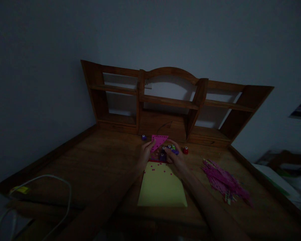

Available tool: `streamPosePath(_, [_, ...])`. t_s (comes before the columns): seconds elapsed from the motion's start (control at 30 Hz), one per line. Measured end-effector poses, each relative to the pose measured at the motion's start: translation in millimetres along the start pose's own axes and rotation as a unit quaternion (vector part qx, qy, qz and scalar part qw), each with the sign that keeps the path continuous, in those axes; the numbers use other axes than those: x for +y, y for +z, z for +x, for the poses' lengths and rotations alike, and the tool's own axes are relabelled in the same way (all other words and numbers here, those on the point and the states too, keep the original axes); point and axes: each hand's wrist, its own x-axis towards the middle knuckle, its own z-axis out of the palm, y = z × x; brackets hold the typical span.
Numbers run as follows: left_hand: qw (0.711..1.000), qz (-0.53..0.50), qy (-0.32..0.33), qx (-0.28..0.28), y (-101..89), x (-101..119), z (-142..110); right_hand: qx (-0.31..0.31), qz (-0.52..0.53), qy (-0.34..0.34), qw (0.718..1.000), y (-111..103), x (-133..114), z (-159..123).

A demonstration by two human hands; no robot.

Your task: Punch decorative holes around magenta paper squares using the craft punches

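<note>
In my left hand [144, 154] a pink piece of paper [158, 141], roughly triangular and full of punched holes, is pinched between the fingers. My right hand [175, 157] is closed around a small purple craft punch [175, 151]. Around it, partly hidden by the fingers, are several more little punches, among them a green one [173, 146] and a dark one [162, 156]. Below both hands lies a yellow sheet of paper [162, 187], with small pink paper bits [164, 171] scattered over its upper part.
A red punch [185, 150] stands to the right, a blue one [143, 137] at the back left. Pink paper strips [223, 179] are heaped on the wooden desk [102, 160]. A white cable [69, 190] loops at the left. Behind rises a wooden shelf [169, 100].
</note>
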Motion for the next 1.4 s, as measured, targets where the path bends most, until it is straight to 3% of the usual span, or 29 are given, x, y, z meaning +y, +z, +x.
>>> streamPosePath(0.17, [0.997, 0.054, 0.015, -0.046, -0.7, -5, -2, 0.014, -0.012, -0.03, 0.999, -5, -6, 3])
streamPosePath(0.4, [0.972, 0.186, 0.104, -0.103, 3.2, -7, -6, 0.029, -0.055, -0.048, 0.997, -3, -6, 0])
streamPosePath(0.7, [0.968, 0.197, 0.111, -0.107, 4.3, -7, -6, 0.044, -0.114, -0.098, 0.988, -3, -1, 5])
streamPosePath(1.07, [0.975, 0.184, 0.094, -0.078, 2.3, -14, 0, 0.073, -0.105, -0.081, 0.988, -11, 6, 10])
streamPosePath(1.4, [0.986, 0.145, 0.059, -0.06, 5.5, -7, -7, 0.094, -0.11, -0.065, 0.987, -13, 8, 10])
